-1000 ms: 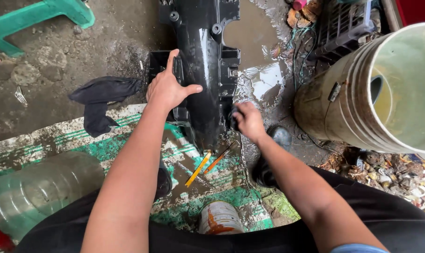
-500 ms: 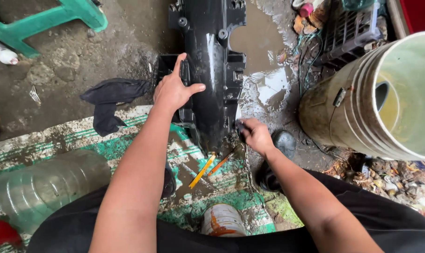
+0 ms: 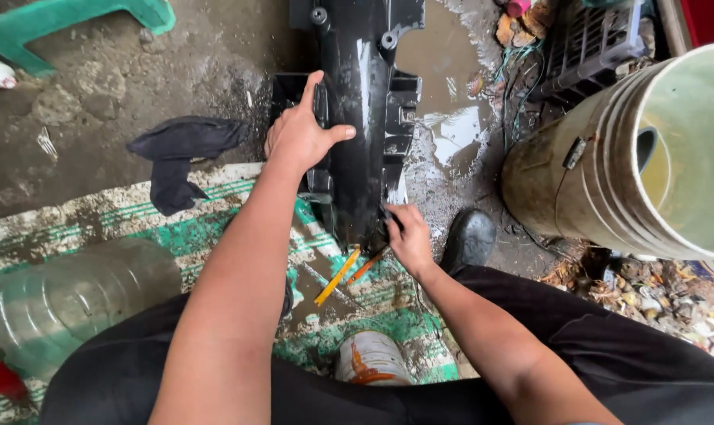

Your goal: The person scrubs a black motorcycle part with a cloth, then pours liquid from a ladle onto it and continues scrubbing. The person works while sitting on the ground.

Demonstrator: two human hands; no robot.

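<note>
Your left hand [image 3: 300,135] lies spread flat on the black plastic panel [image 3: 363,118], steadying it; your right hand [image 3: 408,236] pinches its lower edge.

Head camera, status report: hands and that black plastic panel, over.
Left hand flat on black plastic panel, steadying. Right hand at panel's near end, grip unclear. Yellow and orange tools on mat just below; nothing blocking.

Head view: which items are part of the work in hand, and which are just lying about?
In use:
- black plastic panel, glossy and wet
- left hand, flat on the panel
- right hand, at the panel's near end

Lying about:
- dark rag
- yellow and orange tools on the mat
- clear plastic jug
- metal drum
- small can
- green stool
</note>
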